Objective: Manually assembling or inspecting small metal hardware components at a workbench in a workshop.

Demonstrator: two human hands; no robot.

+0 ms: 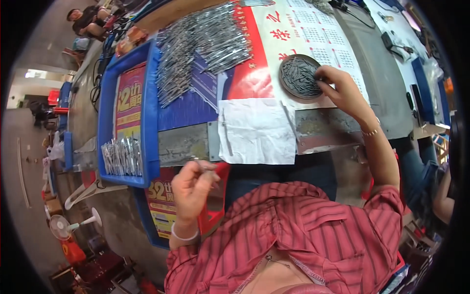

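Writing lies all under the work: a calendar sheet (338, 34), toward the upper right of the frame, carries large red characters and small grids of dates, beside a glossy red band, while the printed purple-and-yellow sheet (129, 81) lining the blue plastic tray (153, 103) at left bears bold, pale lettering. On the calendar, right of centre, sits a round, shallow dish (306, 97) full of thin, dull-grey metal pins (298, 73) lying every which way. The right hand (333, 84) is at its right rim, fingers bent and thumb nearly meeting them; I can't tell whether a pin is caught there. The left hand (193, 188), below the tray's right side, is loosely curled, thumb and forefinger closed on a small grey piece (198, 160), too blurred to name. Between the hands a creased white cloth (257, 132) hangs slightly over the worn, scuffed table edge (323, 142). At upper centre, slender shiny metal parts (215, 39) are heaped in dense rows, and more shiny pieces (122, 157) stand packed in the tray's near end. Dark cables (98, 73) trail beyond the tray; a white fan (60, 227) stands lower left, and another person (88, 22) sits upper left.
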